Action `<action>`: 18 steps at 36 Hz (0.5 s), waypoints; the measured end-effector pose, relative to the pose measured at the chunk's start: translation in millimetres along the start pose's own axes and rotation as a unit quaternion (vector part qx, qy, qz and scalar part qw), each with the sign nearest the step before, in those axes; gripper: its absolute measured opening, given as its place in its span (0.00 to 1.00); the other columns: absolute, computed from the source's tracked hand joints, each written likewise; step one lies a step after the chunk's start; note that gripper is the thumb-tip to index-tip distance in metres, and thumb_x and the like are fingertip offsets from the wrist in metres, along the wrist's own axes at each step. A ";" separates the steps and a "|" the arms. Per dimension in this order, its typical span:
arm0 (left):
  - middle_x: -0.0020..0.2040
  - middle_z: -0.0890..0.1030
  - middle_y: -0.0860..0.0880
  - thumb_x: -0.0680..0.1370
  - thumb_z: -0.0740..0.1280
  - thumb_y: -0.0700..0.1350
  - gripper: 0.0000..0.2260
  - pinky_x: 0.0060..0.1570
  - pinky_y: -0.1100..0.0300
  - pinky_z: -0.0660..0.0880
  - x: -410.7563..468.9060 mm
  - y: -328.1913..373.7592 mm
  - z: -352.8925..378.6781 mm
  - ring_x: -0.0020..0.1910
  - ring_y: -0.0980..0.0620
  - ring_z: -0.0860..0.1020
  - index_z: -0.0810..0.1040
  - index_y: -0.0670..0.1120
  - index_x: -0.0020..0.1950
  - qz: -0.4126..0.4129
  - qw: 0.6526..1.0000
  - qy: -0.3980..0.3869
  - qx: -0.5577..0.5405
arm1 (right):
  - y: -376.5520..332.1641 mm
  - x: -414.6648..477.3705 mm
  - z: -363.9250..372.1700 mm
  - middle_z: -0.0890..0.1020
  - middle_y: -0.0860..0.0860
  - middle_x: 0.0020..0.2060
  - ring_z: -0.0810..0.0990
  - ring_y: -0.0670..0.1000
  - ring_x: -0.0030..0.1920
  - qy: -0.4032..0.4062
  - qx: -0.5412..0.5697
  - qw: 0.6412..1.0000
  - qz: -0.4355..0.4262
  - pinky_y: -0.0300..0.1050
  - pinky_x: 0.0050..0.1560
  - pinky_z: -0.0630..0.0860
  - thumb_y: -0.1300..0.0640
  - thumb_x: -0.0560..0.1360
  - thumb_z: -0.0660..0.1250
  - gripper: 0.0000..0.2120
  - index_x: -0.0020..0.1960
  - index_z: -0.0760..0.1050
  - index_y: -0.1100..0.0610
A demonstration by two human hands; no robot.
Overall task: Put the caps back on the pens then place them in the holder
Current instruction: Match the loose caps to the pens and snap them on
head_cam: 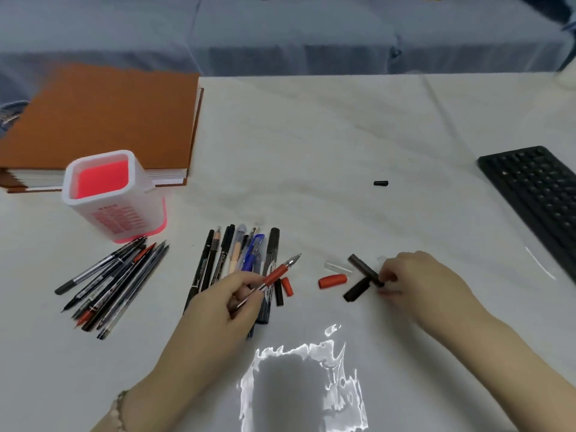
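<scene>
Head cam: left grip [230, 302] pinches the uncapped red pen [278, 273] over the bench [311, 145], right grip [416, 280] pinches a black cap [363, 267], red cap [332, 281] lies btwn them, holder [113, 198] stands upright far left.

White table [311, 135] with pens [118, 275], caps [332, 281], holder [115, 207], book [103, 120], keyboard [536, 188]

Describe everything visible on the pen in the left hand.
The pen is slim, with a red grip section and a bare silvery tip: no cap on. It slants, tip pointing up-right in the picture. The left hand pinches its thin barrel, mostly hidden by fingers, over the middle bunch of pens.
</scene>
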State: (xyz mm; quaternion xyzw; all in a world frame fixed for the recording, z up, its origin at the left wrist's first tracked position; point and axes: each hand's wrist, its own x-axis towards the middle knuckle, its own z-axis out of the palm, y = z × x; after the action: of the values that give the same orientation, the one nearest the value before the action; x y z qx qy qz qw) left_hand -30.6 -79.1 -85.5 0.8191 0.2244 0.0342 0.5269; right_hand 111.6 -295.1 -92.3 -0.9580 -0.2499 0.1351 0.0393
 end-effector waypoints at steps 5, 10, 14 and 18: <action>0.30 0.75 0.54 0.75 0.65 0.42 0.10 0.27 0.71 0.65 3.1 2.7 7.4 0.26 0.59 0.69 0.78 0.58 0.42 -0.006 1.000 -0.010 0.002 | 14.6 -4.5 5.6 0.74 0.48 0.41 0.73 0.51 0.52 -0.007 -0.031 0.999 0.025 0.42 0.39 0.66 0.58 0.75 0.60 0.07 0.49 0.74 0.50; 0.33 0.77 0.52 0.75 0.65 0.42 0.11 0.29 0.69 0.67 5.5 10.4 12.0 0.27 0.59 0.71 0.77 0.59 0.40 0.004 1.000 -0.020 0.001 | 12.0 -7.7 1.3 0.73 0.47 0.37 0.74 0.51 0.46 0.016 0.012 1.000 -0.008 0.41 0.37 0.64 0.55 0.74 0.60 0.08 0.37 0.72 0.47; 0.35 0.76 0.48 0.75 0.65 0.43 0.10 0.29 0.68 0.66 6.7 13.4 11.6 0.27 0.58 0.69 0.78 0.60 0.40 0.015 1.000 -0.022 0.012 | -3.2 -12.8 -16.5 0.77 0.47 0.36 0.75 0.47 0.40 0.030 0.220 0.973 -0.054 0.38 0.39 0.71 0.59 0.70 0.67 0.12 0.33 0.74 0.43; 0.31 0.78 0.55 0.75 0.65 0.42 0.11 0.29 0.66 0.70 4.9 19.0 8.4 0.26 0.60 0.71 0.78 0.59 0.42 0.017 0.999 -0.030 -0.004 | -20.7 -14.4 -29.3 0.81 0.45 0.37 0.79 0.37 0.37 0.061 0.378 0.922 -0.065 0.28 0.40 0.71 0.63 0.70 0.70 0.08 0.41 0.81 0.49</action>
State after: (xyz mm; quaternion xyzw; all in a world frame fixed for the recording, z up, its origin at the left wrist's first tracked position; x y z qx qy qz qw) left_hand -17.4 -90.8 -73.4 0.8213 0.1944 0.0195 0.5360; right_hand 97.9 -284.3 -57.7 -0.8601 -0.2395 0.1577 0.4220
